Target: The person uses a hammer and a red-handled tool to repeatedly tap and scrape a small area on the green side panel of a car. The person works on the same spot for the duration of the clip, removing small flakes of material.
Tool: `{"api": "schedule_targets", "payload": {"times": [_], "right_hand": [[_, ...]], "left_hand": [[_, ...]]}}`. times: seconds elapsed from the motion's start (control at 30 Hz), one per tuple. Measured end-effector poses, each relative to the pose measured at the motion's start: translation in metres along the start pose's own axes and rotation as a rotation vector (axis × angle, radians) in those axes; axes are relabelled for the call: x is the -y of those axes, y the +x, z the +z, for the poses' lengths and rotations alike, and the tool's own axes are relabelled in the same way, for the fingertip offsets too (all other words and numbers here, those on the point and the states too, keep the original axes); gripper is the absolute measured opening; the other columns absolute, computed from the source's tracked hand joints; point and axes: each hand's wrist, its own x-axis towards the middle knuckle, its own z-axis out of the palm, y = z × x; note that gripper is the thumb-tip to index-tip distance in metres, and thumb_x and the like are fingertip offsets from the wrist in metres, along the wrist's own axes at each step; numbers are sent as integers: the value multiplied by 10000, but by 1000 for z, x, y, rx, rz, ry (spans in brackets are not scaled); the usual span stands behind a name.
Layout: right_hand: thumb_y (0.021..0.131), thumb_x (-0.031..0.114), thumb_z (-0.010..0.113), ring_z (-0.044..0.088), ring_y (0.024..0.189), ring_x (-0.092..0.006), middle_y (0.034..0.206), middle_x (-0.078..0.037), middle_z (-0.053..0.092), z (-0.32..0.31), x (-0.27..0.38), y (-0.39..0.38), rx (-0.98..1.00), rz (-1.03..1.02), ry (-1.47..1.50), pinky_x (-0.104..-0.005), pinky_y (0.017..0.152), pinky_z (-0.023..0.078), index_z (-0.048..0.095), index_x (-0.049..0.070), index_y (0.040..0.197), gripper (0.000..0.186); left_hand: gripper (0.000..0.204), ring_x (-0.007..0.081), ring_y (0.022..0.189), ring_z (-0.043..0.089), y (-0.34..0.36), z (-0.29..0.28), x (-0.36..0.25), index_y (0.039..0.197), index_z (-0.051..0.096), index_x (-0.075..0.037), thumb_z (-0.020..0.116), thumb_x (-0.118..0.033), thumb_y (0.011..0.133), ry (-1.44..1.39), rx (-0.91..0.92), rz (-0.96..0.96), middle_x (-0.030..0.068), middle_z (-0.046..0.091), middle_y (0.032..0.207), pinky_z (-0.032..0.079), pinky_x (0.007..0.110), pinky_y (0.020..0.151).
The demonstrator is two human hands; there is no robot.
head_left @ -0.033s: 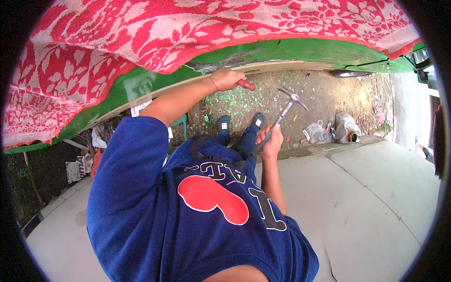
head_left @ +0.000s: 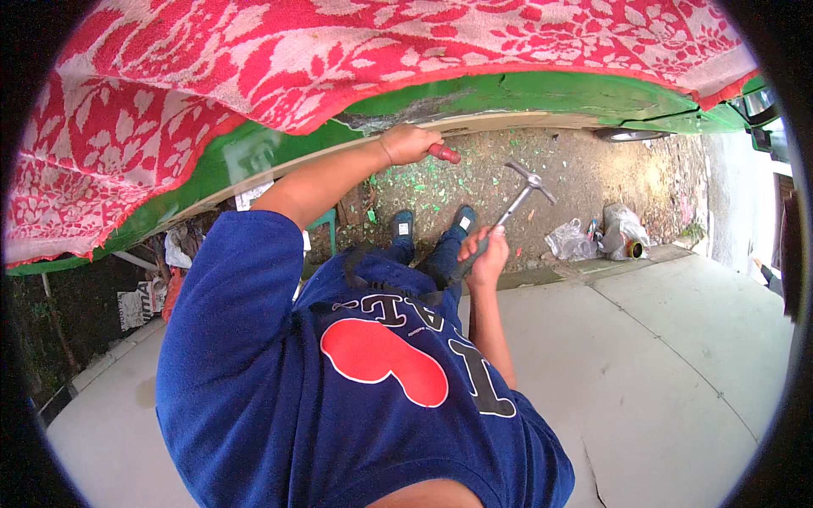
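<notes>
My left hand (head_left: 408, 144) is closed around a tool with a red handle (head_left: 444, 153). Its butt sticks out to the right of my fist, and its other end is hidden, so its kind cannot be told. The fist is up against the lower edge of a green car body (head_left: 584, 95), beside a patch of scraped, bare paint (head_left: 402, 113). Lower and to the right, my right hand (head_left: 487, 256) grips the dark handle of a hammer (head_left: 531, 180). The metal head is raised, apart from the red handle and the car.
A red and white patterned cloth (head_left: 339, 51) drapes over the car. Green paint chips litter the ground (head_left: 508, 144) around my shoes (head_left: 403, 225). Plastic bags (head_left: 625, 227) lie at the right, by the edge of a pale concrete slab (head_left: 644, 330). A wheel (head_left: 631, 134) shows under the car.
The hammer head has shifted slightly right and toward me, away from the red handle. My left hand holds its place.
</notes>
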Motion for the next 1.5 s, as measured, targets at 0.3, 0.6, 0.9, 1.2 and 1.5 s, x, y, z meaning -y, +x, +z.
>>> {"api": "schedule_targets", "payload": {"times": [0.3,0.6,0.9,1.2,1.5], "right_hand": [[1006,431,406,447,441,-154,556,-49,452,5,-22,16,77,45,-248,-299,414,402,478,59,818,423],[994,466,420,453,446,-163,557,-40,422,-11,27,19,-12,-26,-213,-303,394,396,459,79,841,418],[984,476,438,442,431,-167,554,-44,432,-20,21,15,13,55,-249,-308,392,384,471,79,832,427],[983,478,440,443,432,-171,552,-45,430,-14,18,19,24,100,-226,-311,397,384,470,80,830,427],[989,467,432,453,435,-166,551,-45,432,3,5,9,26,48,-218,-302,399,391,467,72,819,432]], "left_hand": [[139,337,768,661,-1,-3,-2,967,603,-186,592,-197,829,27,35,-65,109,672,836,519,466,678],[130,323,699,656,-2,-1,-5,906,603,-183,600,-309,874,64,19,27,89,659,778,522,456,601],[232,329,666,639,-10,-4,-9,814,554,-145,589,-360,894,95,-3,67,85,633,722,505,463,566],[136,325,735,657,-9,-19,-11,954,604,-152,573,-254,869,61,111,65,97,671,814,522,463,646],[125,337,722,662,0,-15,-4,950,602,-152,575,-210,843,23,114,25,118,672,799,520,468,638]]}}
